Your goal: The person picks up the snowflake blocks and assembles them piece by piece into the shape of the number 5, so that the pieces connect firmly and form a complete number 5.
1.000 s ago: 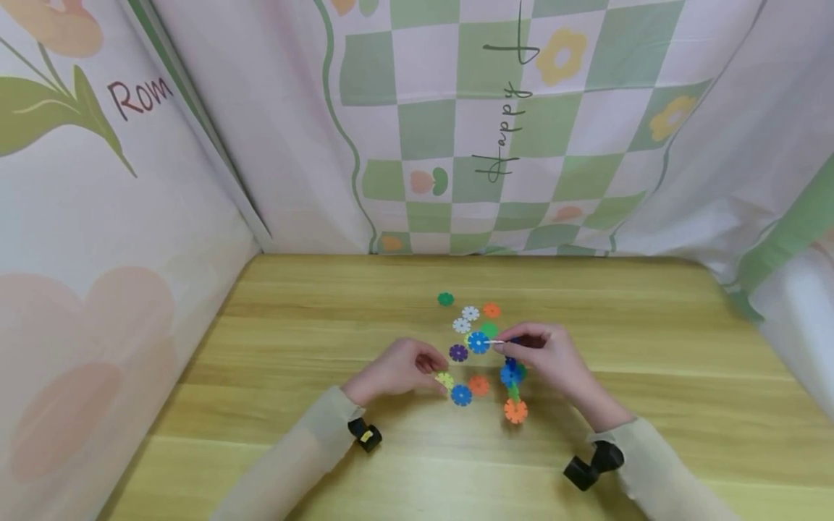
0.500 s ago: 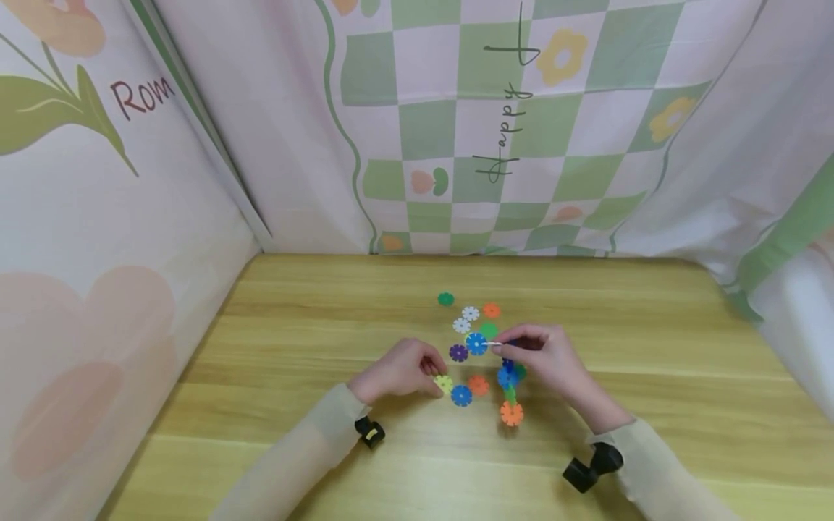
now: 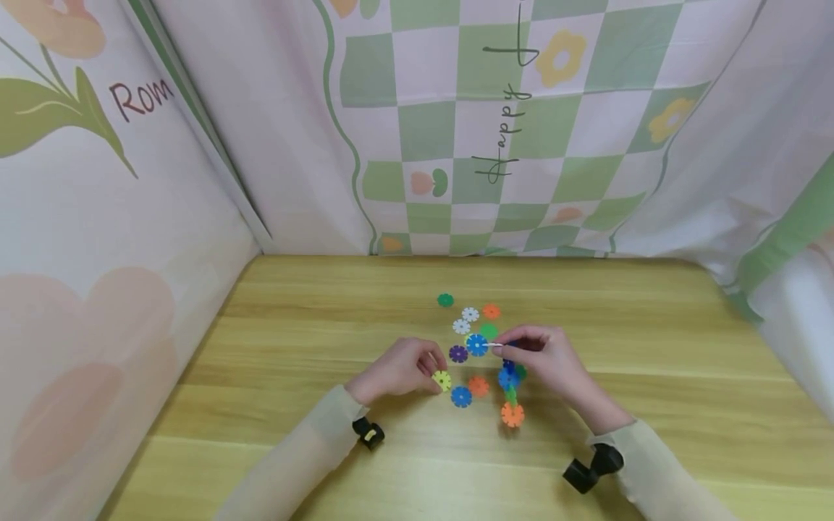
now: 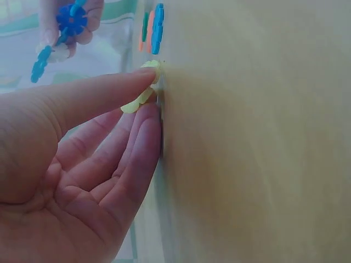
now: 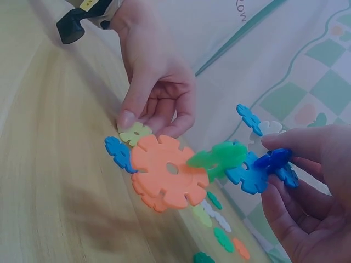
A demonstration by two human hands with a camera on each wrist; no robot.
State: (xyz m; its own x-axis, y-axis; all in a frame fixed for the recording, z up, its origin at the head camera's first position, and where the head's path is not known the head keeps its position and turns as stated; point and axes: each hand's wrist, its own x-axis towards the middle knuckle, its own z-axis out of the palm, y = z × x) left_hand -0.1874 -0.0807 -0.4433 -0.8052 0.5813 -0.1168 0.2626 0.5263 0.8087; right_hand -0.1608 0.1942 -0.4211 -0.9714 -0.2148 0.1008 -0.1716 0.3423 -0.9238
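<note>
My left hand [image 3: 399, 370] pinches a yellow snowflake disc [image 3: 442, 381] between thumb and fingers, low over the table; the left wrist view shows the thumb across this disc [image 4: 131, 105]. A chain of interlocked snowflake discs hangs from my right hand [image 3: 546, 353], whose thumb and fingers pinch it at a white disc [image 5: 269, 130]. From the white disc a light blue disc [image 3: 477, 345] sticks out to the left. Lower on the chain come dark blue and blue discs, a green disc [image 5: 224, 156] and an orange disc [image 3: 512, 414] at the bottom end.
On the wooden table [image 3: 326, 304], a blue disc [image 3: 461, 396] and an orange disc [image 3: 478, 386] lie between the hands. Farther back are a purple disc [image 3: 458, 354], two white ones [image 3: 461, 326], and green and orange ones. Printed curtains [image 3: 430, 130] stand behind.
My left thumb and fingers have closed on the yellow disc, which now stands more tilted and slightly farther left. The hanging end of the chain has swung a little left and toward me.
</note>
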